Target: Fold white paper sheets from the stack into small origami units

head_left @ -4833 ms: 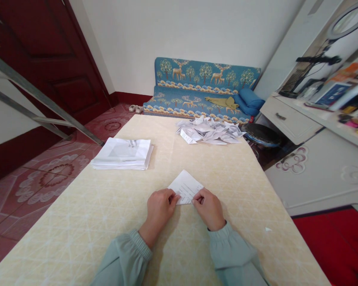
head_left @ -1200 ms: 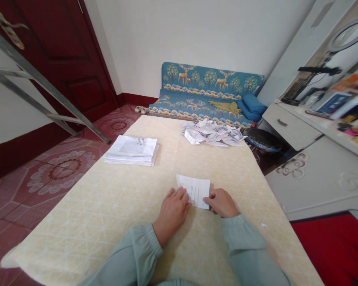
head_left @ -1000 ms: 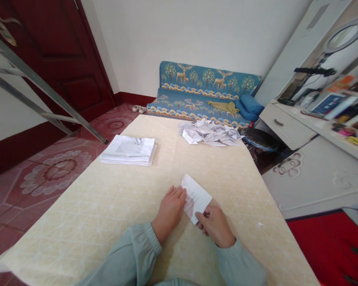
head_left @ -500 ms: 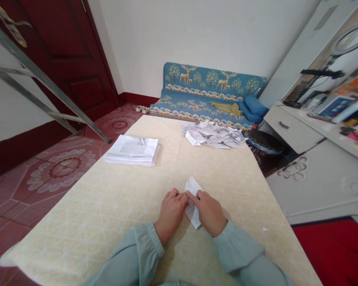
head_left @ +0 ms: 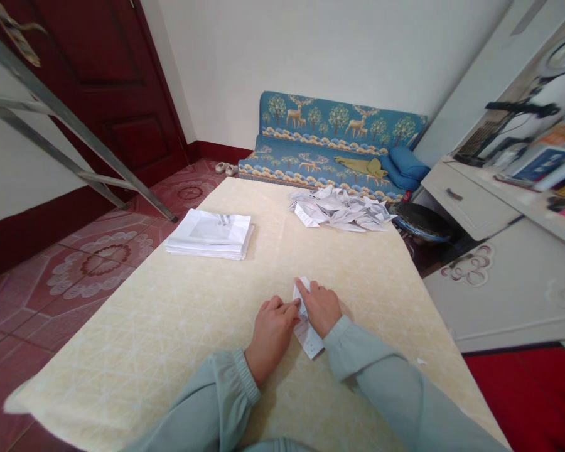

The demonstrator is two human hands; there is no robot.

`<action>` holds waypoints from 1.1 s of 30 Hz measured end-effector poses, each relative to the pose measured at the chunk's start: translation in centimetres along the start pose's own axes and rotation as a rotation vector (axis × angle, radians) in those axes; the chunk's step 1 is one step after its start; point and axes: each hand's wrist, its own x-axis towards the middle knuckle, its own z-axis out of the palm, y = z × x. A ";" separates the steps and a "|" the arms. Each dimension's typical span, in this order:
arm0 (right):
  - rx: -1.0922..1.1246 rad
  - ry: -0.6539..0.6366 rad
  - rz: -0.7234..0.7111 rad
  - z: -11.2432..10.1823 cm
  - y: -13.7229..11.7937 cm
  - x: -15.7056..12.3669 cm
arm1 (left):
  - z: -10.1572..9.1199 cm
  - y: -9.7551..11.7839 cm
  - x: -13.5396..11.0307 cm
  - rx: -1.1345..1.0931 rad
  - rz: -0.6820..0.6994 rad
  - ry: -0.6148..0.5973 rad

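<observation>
A small folded white paper with printed text lies on the yellow patterned table in front of me. My left hand rests on the paper's left edge, fingers curled with the tips pinching it. My right hand lies flat over the paper's upper part, fingers stretched forward and pressing it down. Both sleeves are pale green.
A neat stack of white sheets lies at the table's left. A loose heap of folded papers sits at the far right end. Behind are a blue patterned sofa, a white cabinet at right, a ladder at left.
The paper was folded from a wide flat sheet into a narrow strip. My right hand moved from its lower corner up onto its top and now presses it flat.
</observation>
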 end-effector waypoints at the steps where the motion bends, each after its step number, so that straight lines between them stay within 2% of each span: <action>1: -0.005 0.000 -0.004 0.1 -0.1 -0.1 | 0.0 0.0 -0.1 -0.003 -0.005 0.007; 8: -0.024 -0.001 -0.064 1.0 0.3 -2.4 | -0.1 0.1 -0.2 -0.009 -0.019 0.019; 14: 0.013 0.000 -0.018 -0.1 0.5 -0.5 | 0.0 -0.1 -0.3 -0.031 -0.030 0.042; 17: 0.019 0.011 -0.019 0.0 0.6 -0.5 | 0.0 -0.3 -0.4 -0.063 -0.042 0.063; 24: 0.045 0.009 -0.074 1.1 1.4 -5.7 | 0.0 -0.4 -0.5 -0.105 -0.053 0.070; 26: 0.100 0.034 -0.116 1.2 1.5 -7.4 | 0.0 -0.6 -0.4 -0.130 -0.047 0.072; 29: 0.276 0.140 -0.172 1.4 2.0 -8.9 | 0.1 -1.0 -0.2 -0.170 -0.017 0.056; 33: 0.551 0.311 -0.154 1.8 2.9 -8.6 | 0.1 -1.5 0.2 -0.193 0.026 0.040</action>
